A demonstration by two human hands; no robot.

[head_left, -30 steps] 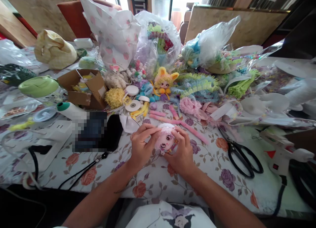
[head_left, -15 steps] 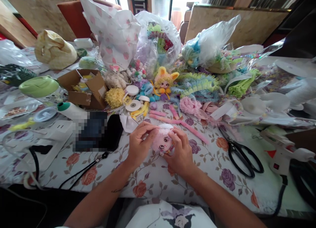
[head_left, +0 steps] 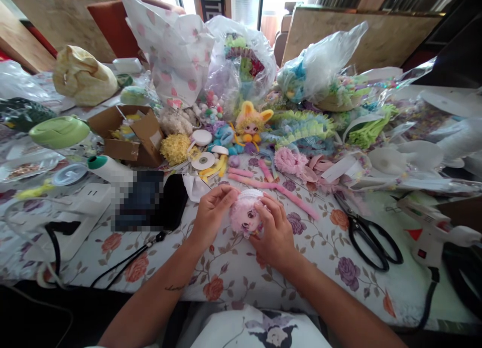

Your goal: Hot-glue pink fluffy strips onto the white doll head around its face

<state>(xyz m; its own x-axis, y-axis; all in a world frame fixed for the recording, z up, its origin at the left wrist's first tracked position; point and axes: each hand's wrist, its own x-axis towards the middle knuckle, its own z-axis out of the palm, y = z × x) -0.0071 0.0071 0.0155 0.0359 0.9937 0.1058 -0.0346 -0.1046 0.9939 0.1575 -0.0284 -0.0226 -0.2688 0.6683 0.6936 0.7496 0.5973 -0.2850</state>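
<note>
A small doll head with fluffy pink hair (head_left: pixel 241 215) lies face up between my hands, with a white trim band (head_left: pixel 251 194) along its top. My right hand (head_left: pixel 276 230) is wrapped round its right side, fingers curled over the hair and cheek. Just left of the head, my left hand (head_left: pixel 213 210) has thumb and forefinger pinched together near the end of the white band; what sits between the fingertips is too small to make out. Pink fuzzy strips (head_left: pixel 297 202) lie behind the hands.
Black-handled scissors (head_left: pixel 371 237) and a glue gun (head_left: pixel 427 232) lie at right. A black phone (head_left: pixel 175 202) and power strip (head_left: pixel 81 222) are at left. Behind stand a yellow-eared doll (head_left: pixel 249 124), a cardboard box (head_left: pixel 131 137) and bagged trims.
My left hand has shifted slightly left, away from the doll head, and its fingers have closed to a pinch. More of the pink hair shows. My right hand has barely moved.
</note>
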